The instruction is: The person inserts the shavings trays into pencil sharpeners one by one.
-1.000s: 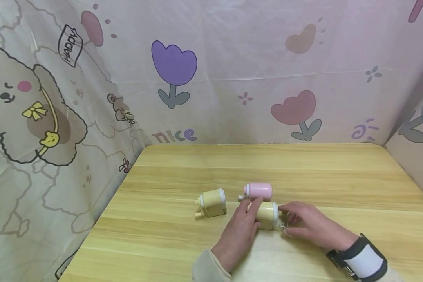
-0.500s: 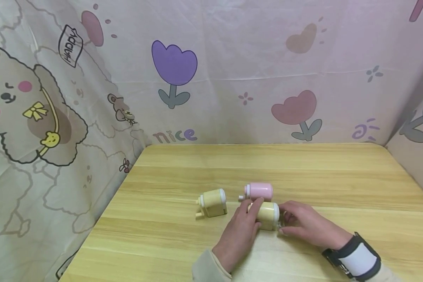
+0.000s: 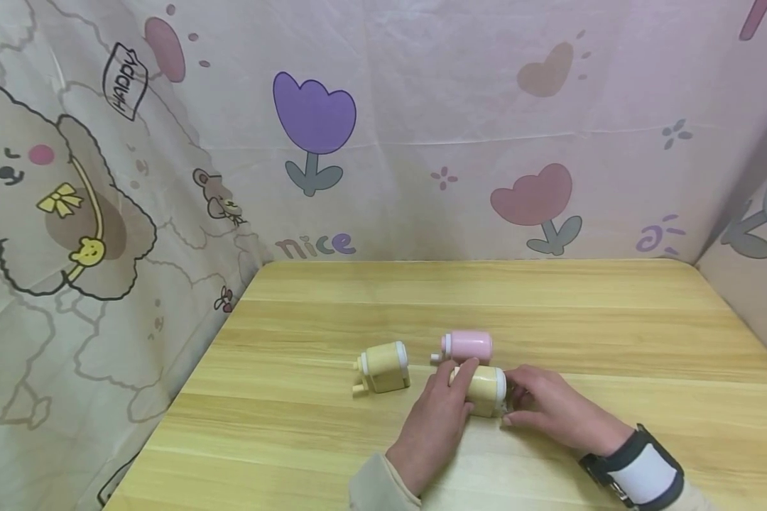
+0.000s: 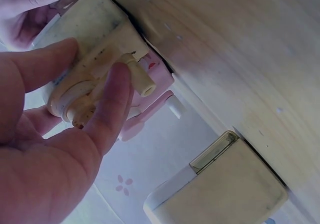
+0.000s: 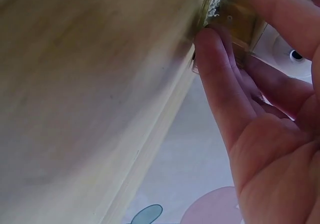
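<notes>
A yellow crank pencil sharpener (image 3: pixel 486 387) with a white front ring stands on the table between both hands. My left hand (image 3: pixel 431 422) grips its rear; in the left wrist view, fingers of the left hand lie along its body and by its crank handle (image 4: pixel 142 82). At the front, my right hand (image 3: pixel 559 404) has thumb and fingers on the clear shavings drawer (image 5: pixel 237 22). Pale shavings show inside the drawer in the right wrist view. Above it there, the white front face (image 5: pixel 280 52) has a dark pencil hole. The fingers hide part of the drawer.
Just behind the held sharpener stands a pink sharpener (image 3: pixel 471 345). To the left is a second yellow sharpener (image 3: pixel 383 367), its crank facing left. The wooden table (image 3: pixel 307 298) meets a printed cloth (image 3: pixel 422 106) at the back.
The right hand has moved left, and the clear drawer, which stuck out of the sharpener's front, is now further in. The left hand and the other sharpeners have stayed put.
</notes>
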